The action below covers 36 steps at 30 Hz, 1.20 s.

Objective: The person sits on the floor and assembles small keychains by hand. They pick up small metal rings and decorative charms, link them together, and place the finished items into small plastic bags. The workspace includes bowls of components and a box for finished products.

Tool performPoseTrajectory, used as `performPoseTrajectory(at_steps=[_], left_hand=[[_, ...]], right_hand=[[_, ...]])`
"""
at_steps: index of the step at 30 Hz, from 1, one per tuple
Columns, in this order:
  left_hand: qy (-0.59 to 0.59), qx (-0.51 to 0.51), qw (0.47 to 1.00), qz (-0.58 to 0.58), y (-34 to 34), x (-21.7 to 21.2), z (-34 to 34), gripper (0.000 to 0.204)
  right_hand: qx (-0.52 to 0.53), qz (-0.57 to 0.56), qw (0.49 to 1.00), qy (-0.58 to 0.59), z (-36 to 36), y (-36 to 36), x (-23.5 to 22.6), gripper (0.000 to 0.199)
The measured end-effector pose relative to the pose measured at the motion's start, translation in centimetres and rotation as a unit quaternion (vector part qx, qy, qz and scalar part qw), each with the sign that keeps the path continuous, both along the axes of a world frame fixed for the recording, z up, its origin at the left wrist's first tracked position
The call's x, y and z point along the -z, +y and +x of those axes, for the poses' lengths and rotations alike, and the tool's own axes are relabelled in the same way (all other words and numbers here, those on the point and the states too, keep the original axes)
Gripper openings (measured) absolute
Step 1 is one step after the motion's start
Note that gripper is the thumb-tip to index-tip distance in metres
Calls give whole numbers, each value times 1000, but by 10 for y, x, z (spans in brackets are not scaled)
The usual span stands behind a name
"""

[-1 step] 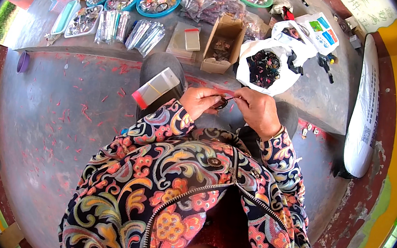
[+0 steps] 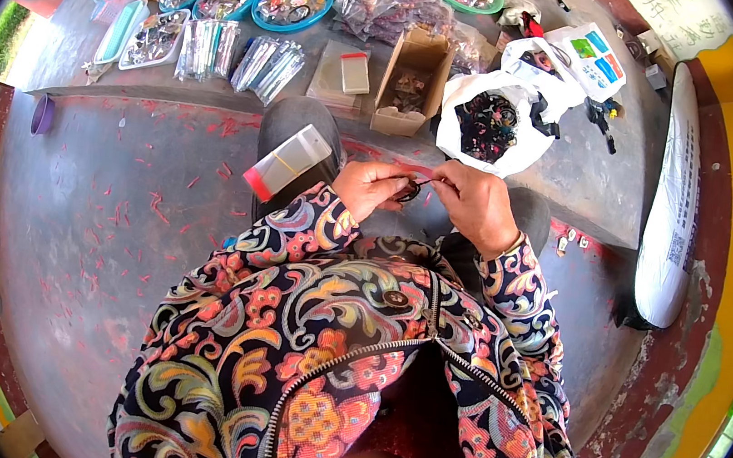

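Note:
Above my lap, my left hand pinches a thin black hair tie, its loop hanging under the fingertips. With thumb and forefinger closed, my right hand grips a strand of the same tie, drawn out between the two hands. Small details of the tie are hidden by my fingers. On my left knee rests a bundle of clear plastic sleeves with a red end, a yellow rubber band around it. Just beyond my right hand stands an open white plastic bag full of dark hair ties with coloured bits.
On the raised ledge are an open cardboard box, packets of clear sleeves, bundled pens or sticks, and several basins of small items, including a blue basin. A purple bucket stands left; red scraps litter the floor.

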<state>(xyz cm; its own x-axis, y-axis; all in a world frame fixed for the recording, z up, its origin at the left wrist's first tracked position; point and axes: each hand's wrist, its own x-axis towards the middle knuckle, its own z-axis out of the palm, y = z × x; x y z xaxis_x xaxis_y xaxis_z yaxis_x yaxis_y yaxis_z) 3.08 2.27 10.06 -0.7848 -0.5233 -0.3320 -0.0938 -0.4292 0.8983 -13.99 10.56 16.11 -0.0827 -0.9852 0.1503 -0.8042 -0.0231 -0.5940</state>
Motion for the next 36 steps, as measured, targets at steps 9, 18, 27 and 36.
performPoseTrajectory(at_steps=[9,18,27,36], left_hand=[[2,-7,999,-50,9,4,-7,22],[12,-2,1000,-1,7,1,-4,25],[16,-3,1000,26,7,-1,-1,29],[47,-6,993,106,8,3,-3,27]], right_hand=[[48,19,999,3,7,-4,12,12],[38,78,990,-115,5,-3,12,14],[-6,137,980,-144,5,-3,2,17],[-35,138,981,-129,3,-5,8,18]])
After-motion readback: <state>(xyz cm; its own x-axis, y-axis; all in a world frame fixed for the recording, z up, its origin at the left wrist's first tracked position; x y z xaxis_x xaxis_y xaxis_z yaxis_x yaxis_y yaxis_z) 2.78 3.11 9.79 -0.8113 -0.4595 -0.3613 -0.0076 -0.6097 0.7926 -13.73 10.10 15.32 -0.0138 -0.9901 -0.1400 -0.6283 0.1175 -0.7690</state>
